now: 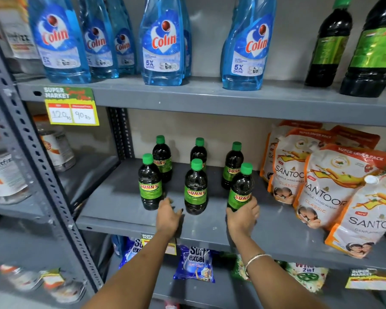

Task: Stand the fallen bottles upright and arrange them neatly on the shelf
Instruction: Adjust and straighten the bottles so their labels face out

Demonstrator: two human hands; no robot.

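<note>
Several dark bottles with green caps and green "Sunny" labels stand upright on the grey middle shelf [125, 197], in two rows of three. The front row holds a left bottle [149, 182], a middle bottle [196, 188] and a right bottle [241, 188]. My right hand [242, 216] is wrapped around the base of the front right bottle. My left hand [168, 216] rests on the shelf between the front left and front middle bottles, fingers apart, holding nothing. The back row bottles [162, 158] stand behind them.
Orange and white Santoor refill pouches [321, 188] lean at the right of the same shelf. Blue Colin bottles [162, 41] and two large dark bottles [330, 43] stand on the shelf above. A price tag [73, 108] hangs at upper left. Detergent packets [195, 264] lie below.
</note>
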